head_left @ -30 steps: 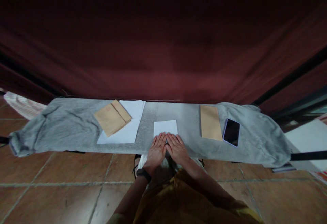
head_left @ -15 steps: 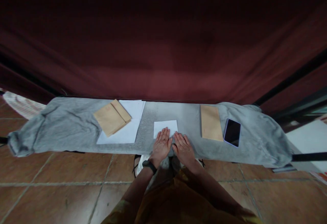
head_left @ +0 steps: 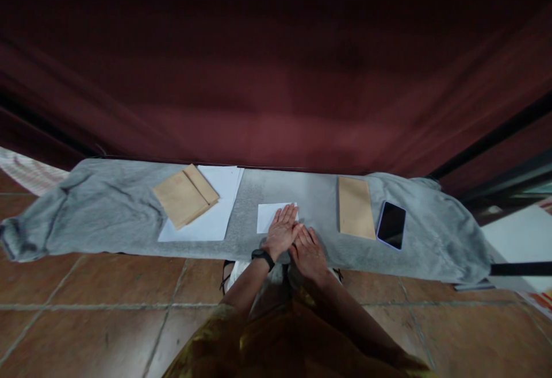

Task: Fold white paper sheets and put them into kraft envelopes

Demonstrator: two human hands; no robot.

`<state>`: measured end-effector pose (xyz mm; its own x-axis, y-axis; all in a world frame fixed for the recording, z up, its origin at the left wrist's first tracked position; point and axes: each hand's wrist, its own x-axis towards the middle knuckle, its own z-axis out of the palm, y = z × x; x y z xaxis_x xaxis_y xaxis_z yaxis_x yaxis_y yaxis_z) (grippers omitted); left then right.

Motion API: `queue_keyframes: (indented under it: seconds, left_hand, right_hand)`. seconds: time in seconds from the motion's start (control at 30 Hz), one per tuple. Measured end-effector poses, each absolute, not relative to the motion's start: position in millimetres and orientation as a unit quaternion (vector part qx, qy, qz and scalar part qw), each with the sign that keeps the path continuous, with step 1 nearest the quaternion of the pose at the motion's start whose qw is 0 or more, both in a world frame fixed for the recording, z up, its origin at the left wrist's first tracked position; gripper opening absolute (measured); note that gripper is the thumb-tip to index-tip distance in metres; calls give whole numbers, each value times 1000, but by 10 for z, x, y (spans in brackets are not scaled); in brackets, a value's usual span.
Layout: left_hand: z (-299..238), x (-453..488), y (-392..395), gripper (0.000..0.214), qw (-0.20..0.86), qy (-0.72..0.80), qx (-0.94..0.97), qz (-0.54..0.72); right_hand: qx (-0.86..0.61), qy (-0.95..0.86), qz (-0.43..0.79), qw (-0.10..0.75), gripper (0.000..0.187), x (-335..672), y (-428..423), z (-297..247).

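Observation:
A small white sheet of paper [head_left: 266, 216], apparently folded, lies flat on the grey cloth in front of me. My left hand [head_left: 282, 231] rests flat across its right part, fingers stretched out and pointing away from me. The thumb side of that hand meets my right hand [head_left: 309, 252], which lies flat with its fingers extended at the paper's lower right corner. Neither hand grips anything. The paper's lower right portion is hidden under the left hand.
Brown envelopes [head_left: 181, 198] lie on larger white sheets [head_left: 215, 225] to the left. On the right are another brown envelope [head_left: 357, 208] and a phone [head_left: 391, 225]. Grey cloth [head_left: 116, 205] covers the narrow surface, with a dark red panel [head_left: 276, 107] behind it.
My left hand has slid right across the white paper, onto its right edge and against my right hand. The right hand stays nearly in place.

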<state>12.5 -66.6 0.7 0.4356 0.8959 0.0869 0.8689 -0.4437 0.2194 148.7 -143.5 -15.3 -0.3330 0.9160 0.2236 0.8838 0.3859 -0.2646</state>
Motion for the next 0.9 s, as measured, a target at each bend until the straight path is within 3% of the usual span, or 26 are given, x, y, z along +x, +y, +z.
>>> queue_keyframes:
  seconds: [0.63,0.9]
  left_hand:
    - [9,-245,-684,70,16,618,784,61]
    - [25,-239,-672,66,41,613,788,51]
  right_hand:
    - [-575,-792,71,191,52,1450,-1172,-101]
    - [-574,-804,110,109,58,1134,-656,-13]
